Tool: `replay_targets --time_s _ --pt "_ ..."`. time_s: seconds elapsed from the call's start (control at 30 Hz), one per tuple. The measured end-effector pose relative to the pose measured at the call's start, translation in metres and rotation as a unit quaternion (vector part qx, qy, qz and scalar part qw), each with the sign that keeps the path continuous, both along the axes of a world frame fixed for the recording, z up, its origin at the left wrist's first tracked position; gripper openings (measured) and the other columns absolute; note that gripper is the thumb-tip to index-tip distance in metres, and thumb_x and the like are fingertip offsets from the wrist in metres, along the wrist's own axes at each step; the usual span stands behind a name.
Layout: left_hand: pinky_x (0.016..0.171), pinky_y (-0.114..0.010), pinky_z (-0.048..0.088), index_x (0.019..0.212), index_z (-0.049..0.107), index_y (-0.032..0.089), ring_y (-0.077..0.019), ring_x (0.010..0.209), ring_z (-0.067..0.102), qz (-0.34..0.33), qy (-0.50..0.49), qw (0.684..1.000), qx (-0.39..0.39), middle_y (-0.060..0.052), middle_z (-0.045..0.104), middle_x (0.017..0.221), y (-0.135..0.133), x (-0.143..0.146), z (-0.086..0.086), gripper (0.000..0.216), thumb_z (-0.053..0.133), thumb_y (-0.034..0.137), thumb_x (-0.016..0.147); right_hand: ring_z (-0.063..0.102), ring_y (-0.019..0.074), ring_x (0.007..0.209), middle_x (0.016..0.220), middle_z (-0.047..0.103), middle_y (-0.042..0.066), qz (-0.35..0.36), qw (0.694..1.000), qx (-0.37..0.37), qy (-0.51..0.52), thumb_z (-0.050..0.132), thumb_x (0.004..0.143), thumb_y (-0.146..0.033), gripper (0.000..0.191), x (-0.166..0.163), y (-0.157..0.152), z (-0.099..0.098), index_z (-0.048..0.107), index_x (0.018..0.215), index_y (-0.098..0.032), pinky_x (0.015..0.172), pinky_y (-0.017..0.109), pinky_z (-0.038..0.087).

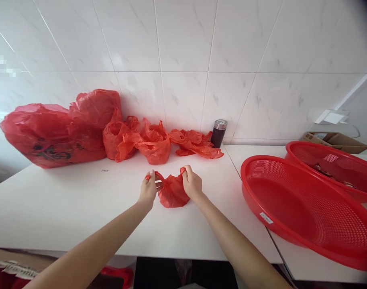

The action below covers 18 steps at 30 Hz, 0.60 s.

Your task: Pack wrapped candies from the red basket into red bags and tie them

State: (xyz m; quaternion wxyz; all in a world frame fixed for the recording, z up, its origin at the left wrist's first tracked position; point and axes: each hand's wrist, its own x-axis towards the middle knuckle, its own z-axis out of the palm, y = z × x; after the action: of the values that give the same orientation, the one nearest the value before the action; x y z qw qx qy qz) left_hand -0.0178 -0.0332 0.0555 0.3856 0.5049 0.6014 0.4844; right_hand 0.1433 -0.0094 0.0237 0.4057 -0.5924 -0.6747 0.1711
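Note:
A small red plastic bag [174,194] rests on the white table, rounded at the bottom and gathered at the top. My left hand [149,188] is closed on one of its handles, to the left. On the other side, my right hand [192,182] grips the opposite handle. The two handles are pulled apart, and what lies inside the bag is hidden. Just behind my hands stands another red plastic bag [155,150] with its top loosely bunched.
Along the wall are a large red bag [51,136], a smaller red bag [113,138], a flattened red bag [195,142] and a dark thermos [218,134]. Two red plastic baskets [274,192] stand at the right, with a cardboard box [334,140] behind.

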Motion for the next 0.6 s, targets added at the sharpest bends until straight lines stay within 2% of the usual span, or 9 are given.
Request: replay_targets --time_s 0.1,0.27,0.37,0.43,0.53,0.6 --pt "0.070 -0.035 0.048 0.082 0.047 0.023 -0.0198 0.074 0.061 0.010 0.083 0.996 0.020 -0.004 0.061 0.080 0.015 0.018 -0.020 0.046 0.020 0.057 0.092 0.057 0.0193 0.063 0.071 0.062 0.000 -0.020 1.000 -0.015 0.004 0.030 0.094 -0.029 0.024 0.000 0.003 -0.017 0.053 0.096 -0.024 0.060 0.026 0.033" --pt "0.073 -0.034 0.038 0.093 0.054 0.026 -0.0232 0.088 0.059 -0.001 0.244 0.969 0.037 -0.007 0.063 0.106 0.015 0.032 -0.043 0.033 0.027 0.045 0.095 0.057 0.0190 0.066 0.074 0.061 0.000 -0.070 0.996 -0.033 0.038 0.022 0.095 -0.029 0.027 0.017 0.013 -0.032 0.048 0.092 -0.025 0.060 0.025 0.037" --pt "0.066 -0.032 0.035 0.095 0.055 0.026 -0.0236 0.074 0.060 -0.011 0.312 0.950 0.009 -0.007 0.066 0.084 0.015 0.029 -0.051 0.033 0.027 0.044 0.095 0.057 0.0178 0.068 0.077 0.061 0.000 -0.082 0.995 -0.045 0.046 0.022 0.094 -0.028 0.027 0.031 0.015 -0.037 0.048 0.090 -0.025 0.060 0.025 0.038" --pt "0.063 -0.031 0.032 0.096 0.055 0.027 -0.0239 0.066 0.059 -0.023 0.343 0.939 -0.005 -0.004 0.062 0.068 0.015 0.024 -0.053 0.035 0.026 0.046 0.095 0.057 0.0177 0.071 0.080 0.062 0.001 -0.095 0.993 -0.053 0.043 0.023 0.093 -0.027 0.026 0.041 0.017 -0.041 0.049 0.092 -0.024 0.061 0.025 0.037" --pt "0.059 -0.030 0.030 0.094 0.055 0.027 -0.0241 0.063 0.056 -0.034 0.368 0.929 -0.018 -0.004 0.059 0.063 0.013 0.014 -0.051 0.037 0.023 0.047 0.095 0.055 0.0179 0.073 0.082 0.062 0.001 -0.114 0.991 -0.069 0.022 0.028 0.092 -0.025 0.025 0.053 0.021 -0.045 0.052 0.097 -0.024 0.061 0.024 0.034" --pt "0.058 -0.029 0.029 0.091 0.053 0.028 -0.0236 0.061 0.054 -0.031 0.372 0.927 -0.033 -0.003 0.056 0.061 0.011 0.009 -0.048 0.037 0.022 0.047 0.095 0.053 0.0172 0.068 0.076 0.059 0.000 -0.120 0.989 -0.082 0.000 0.032 0.091 -0.022 0.024 0.056 0.023 -0.047 0.054 0.100 -0.025 0.059 0.024 0.030"
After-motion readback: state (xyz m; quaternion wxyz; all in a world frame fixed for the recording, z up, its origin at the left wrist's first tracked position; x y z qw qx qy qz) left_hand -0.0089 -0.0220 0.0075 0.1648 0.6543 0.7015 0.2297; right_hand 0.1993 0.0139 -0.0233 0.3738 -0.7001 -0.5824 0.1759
